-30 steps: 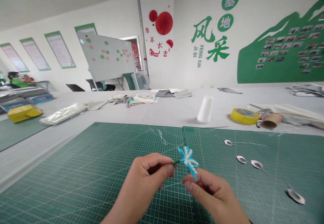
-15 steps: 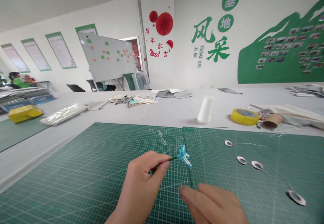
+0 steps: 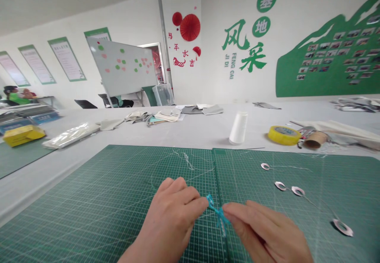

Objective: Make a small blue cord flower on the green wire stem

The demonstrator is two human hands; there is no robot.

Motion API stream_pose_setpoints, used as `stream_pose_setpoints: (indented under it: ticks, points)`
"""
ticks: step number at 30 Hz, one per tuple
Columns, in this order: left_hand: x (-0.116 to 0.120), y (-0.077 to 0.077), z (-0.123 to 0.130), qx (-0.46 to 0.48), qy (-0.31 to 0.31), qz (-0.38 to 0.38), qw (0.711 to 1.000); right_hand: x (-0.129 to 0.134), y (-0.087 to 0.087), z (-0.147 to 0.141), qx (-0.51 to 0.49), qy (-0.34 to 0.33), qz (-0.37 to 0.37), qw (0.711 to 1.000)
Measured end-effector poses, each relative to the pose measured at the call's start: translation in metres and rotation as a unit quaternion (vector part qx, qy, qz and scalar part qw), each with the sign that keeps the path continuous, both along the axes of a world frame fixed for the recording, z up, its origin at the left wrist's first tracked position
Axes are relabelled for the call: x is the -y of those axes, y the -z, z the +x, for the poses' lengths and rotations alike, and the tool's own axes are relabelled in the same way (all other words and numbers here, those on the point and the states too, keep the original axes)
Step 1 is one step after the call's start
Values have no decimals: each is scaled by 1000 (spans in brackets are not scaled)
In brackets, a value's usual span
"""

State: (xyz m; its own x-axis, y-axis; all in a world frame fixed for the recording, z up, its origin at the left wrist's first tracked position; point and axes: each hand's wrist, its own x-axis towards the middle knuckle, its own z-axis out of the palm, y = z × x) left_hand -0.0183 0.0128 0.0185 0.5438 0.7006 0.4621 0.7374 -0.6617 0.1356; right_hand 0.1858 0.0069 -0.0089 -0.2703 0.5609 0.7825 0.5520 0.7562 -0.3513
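Observation:
A small turquoise flower with white parts (image 3: 220,214) is held between my two hands above the green cutting mat (image 3: 118,183). My left hand (image 3: 175,215) is closed, with thumb and forefinger at the flower's upper left petal. On the other side, my right hand (image 3: 264,231) pinches the flower close to its centre. The green stem is hidden now, probably behind the right fingers. To the right on the mat lie several pale oval rings, including one ring (image 3: 342,228) near my right hand, with thin wires or threads attached.
Beyond the mat stands a white thread cone (image 3: 238,128). Right of it are a yellow tape roll (image 3: 284,135) and a cardboard tube (image 3: 316,140). Loose white thread (image 3: 187,162) lies on the mat. Fabric pieces (image 3: 168,115) and a yellow box (image 3: 23,135) sit farther off.
My left hand has let go of the green stem and moved to a petal. My right hand has come up to pinch the flower, which is lower and turned. The view has shifted slightly right.

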Motion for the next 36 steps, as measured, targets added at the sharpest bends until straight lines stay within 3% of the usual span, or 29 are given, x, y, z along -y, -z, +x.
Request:
stream_pose_setpoints:
  ticks: [7,13,19,22,24,28,32,36]
  points:
    - [4,-4,2,-12,64,-94,993,-10,-3,6,-74,-37,-180,980]
    - [7,-17,5,59,98,-167,979,-22,8,9,-126,-46,-342,930]
    - [9,-23,4,228,134,-268,926,-25,17,0,-188,-166,-451,857]
    - [7,-18,3,307,96,-300,898,-24,24,-7,-217,-243,-487,811]
    - [4,-15,3,350,58,-318,879,-22,27,-11,-218,-265,-497,797]
    - [-2,-8,2,413,-24,-335,846,-16,32,-18,-221,-230,-501,805]
    - [-2,-3,0,429,-80,-344,832,-10,32,-20,-195,-175,-443,857]
    - [-3,-2,0,448,-91,-345,820,-5,28,-20,-118,-138,-423,888]
